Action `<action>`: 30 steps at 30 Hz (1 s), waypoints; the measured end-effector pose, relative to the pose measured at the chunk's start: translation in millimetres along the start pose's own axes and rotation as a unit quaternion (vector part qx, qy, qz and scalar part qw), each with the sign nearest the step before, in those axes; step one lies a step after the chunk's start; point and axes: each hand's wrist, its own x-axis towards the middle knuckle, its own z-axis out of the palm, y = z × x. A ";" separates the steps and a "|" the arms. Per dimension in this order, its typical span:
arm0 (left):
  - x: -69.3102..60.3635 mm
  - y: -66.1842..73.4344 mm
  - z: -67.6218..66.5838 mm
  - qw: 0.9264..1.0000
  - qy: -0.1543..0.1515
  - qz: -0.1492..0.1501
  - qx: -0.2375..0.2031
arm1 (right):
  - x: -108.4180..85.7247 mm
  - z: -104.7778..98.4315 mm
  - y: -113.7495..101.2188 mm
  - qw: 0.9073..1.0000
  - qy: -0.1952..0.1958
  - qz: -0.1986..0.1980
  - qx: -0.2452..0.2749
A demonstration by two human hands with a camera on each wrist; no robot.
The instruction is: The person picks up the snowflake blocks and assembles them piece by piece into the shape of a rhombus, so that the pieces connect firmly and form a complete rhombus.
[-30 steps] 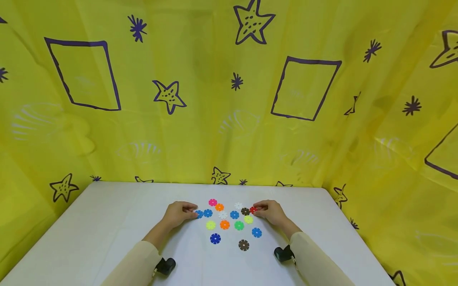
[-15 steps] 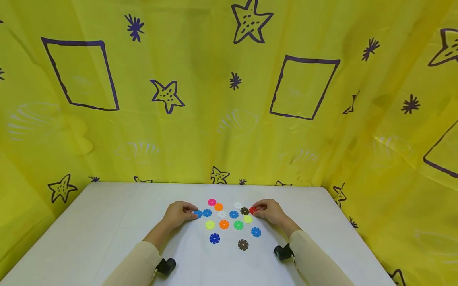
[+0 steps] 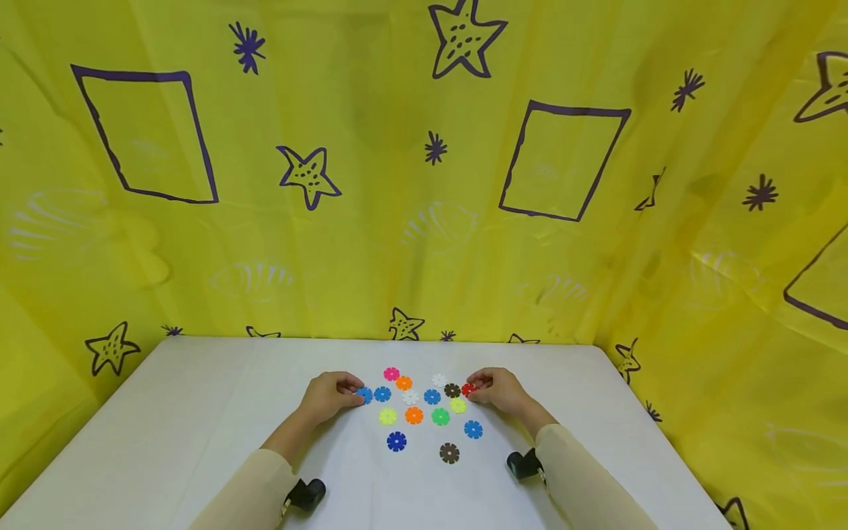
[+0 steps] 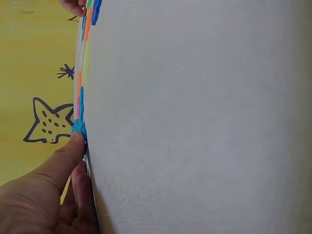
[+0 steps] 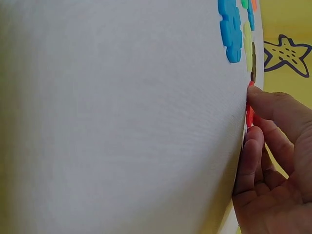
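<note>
Low in the frame, left of centre, we are seeing the left hand pinching a blue disc between thumb and fingers; right of centre, the right hand is pinching a red disc likewise. For good control, we are advising light rim grips, sparing the loose discs lying between.

I count four light blue discs, two orange discs, two white discs, two yellow discs, two brown discs, one pink disc, one red disc, one green disc and one dark blue disc (sixteen in all, my left hand and right hand holding one each).
</note>
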 end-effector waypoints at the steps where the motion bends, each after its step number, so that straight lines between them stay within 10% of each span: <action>1: -0.1 0.2 -0.1 1.000 0.000 0.000 -0.001 | 0.0 -0.4 -0.6 1.000 -0.001 0.003 -0.002; 30: -3.3 2.3 -3.3 1.000 -0.012 -0.018 -0.020 | -9.4 -1.9 2.1 0.999 0.018 -0.003 0.041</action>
